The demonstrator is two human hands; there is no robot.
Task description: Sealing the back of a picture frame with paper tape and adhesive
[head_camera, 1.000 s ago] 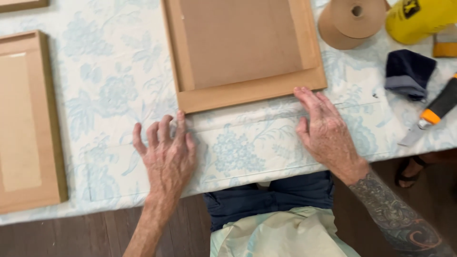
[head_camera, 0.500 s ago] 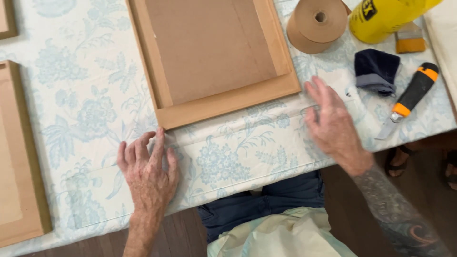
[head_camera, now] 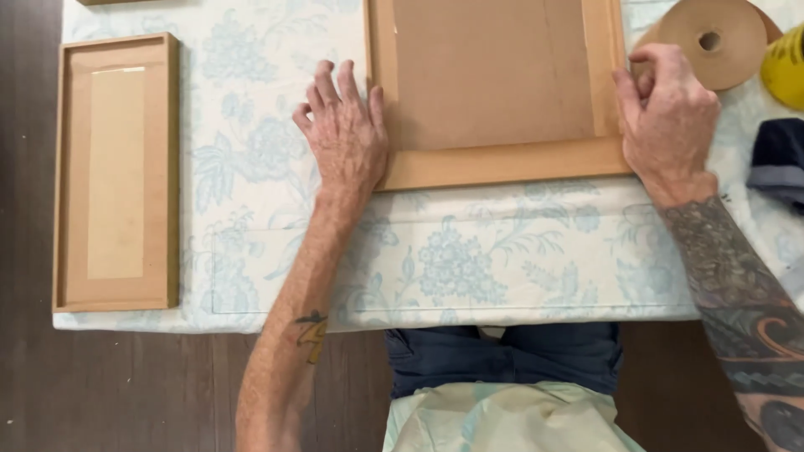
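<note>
A wooden picture frame lies face down on the floral tablecloth, its brown backing board showing. My left hand lies flat against the frame's near left corner, fingers spread along its left edge. My right hand curls around the frame's near right corner, fingers bent over the right rail.
A second, narrow wooden frame lies at the table's left end. A roll of brown paper tape sits just behind my right hand, with a yellow object and a dark blue cloth at the right edge.
Both hands moved from the cloth in front of the frame up onto its near corners. The view has shifted, so the table's left edge and the floor show.
</note>
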